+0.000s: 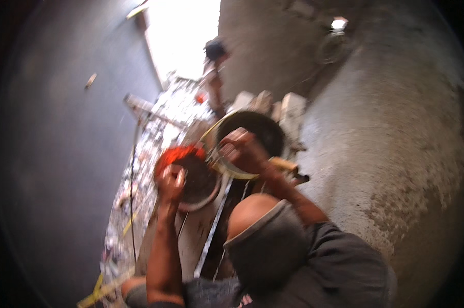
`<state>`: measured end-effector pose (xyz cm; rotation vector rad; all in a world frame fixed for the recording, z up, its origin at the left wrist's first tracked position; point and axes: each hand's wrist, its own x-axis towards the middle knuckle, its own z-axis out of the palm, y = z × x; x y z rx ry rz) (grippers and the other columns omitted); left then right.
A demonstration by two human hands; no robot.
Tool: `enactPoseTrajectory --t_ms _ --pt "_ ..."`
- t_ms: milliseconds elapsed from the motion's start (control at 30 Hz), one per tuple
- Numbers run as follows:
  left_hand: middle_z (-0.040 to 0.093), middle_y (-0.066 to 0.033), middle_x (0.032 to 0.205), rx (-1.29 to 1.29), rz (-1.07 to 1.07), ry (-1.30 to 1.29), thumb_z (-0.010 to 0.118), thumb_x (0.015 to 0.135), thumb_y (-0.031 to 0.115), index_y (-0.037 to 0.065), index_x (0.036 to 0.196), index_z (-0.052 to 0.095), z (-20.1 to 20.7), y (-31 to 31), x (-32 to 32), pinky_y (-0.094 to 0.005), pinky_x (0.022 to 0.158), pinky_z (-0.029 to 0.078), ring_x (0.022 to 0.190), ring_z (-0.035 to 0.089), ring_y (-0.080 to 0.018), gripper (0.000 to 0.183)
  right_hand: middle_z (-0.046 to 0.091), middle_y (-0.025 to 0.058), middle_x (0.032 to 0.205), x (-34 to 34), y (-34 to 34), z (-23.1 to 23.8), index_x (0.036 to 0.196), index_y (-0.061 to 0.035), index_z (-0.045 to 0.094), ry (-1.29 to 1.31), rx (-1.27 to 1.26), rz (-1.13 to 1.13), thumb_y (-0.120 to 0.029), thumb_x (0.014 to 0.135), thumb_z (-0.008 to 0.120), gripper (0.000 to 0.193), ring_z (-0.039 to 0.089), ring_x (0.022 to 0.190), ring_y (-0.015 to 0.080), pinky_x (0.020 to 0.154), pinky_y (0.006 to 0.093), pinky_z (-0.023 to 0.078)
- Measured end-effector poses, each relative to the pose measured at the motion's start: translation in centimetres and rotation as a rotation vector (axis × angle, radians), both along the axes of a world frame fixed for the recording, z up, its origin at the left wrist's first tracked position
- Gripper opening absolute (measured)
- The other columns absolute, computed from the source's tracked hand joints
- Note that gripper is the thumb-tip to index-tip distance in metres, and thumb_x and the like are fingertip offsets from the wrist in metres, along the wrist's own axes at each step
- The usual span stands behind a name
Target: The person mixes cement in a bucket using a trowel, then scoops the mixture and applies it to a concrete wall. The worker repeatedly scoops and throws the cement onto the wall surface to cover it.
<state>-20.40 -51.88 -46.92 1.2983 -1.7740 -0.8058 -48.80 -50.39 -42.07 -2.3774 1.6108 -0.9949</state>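
Observation:
Motion blurs the scene. My left hand (pixel 171 180) is closed at the near left rim of an orange-red bucket (pixel 180 153) with a dark grey inside. Right beside it is a larger dark bucket (pixel 264 127) with a yellowish rim. My right hand (pixel 244 151) reaches across this bucket's mouth, its fingers curled at the left side of the rim, close to the orange-red bucket. The exact grip of the right fingers is smeared. What lies inside either bucket is hard to make out.
Boards (pixel 191 233) lie beneath the buckets, with pale blocks (pixel 292 109) behind. Far below, debris covers the ground (pixel 120 205), where another person (pixel 215 77) stands near a bright opening (pixel 183 38). A grey wall (pixel 62 154) rises left, a rough plastered wall (pixel 375 133) right.

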Motion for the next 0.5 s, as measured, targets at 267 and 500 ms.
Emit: enactPoseTrajectory --t_ms 267,500 --pt "0.058 -0.0232 0.103 -0.260 0.582 -0.365 0.077 0.077 0.016 0.001 0.108 0.055 0.0 -1.6 6.7 -0.0453 0.083 0.050 0.091 0.061 -0.0373 0.041 0.068 0.0156 0.104 -5.6 3.5 -0.6 0.101 -0.0036 0.068 0.631 0.723 -0.562 -0.025 0.084 0.065 0.027 0.065 0.102 0.0324 0.088 0.0470 0.052" --pt "0.069 -0.0200 0.085 0.543 0.535 0.161 0.074 0.085 0.028 -0.007 0.103 0.065 -4.9 2.1 7.6 -0.0332 0.069 0.052 0.074 0.065 -0.0229 0.041 0.069 0.0137 0.106 -5.1 5.0 0.9 0.102 -0.0085 0.072 0.973 0.803 -0.376 -0.018 0.087 0.059 0.021 0.065 0.107 0.0284 0.087 0.0404 0.053"
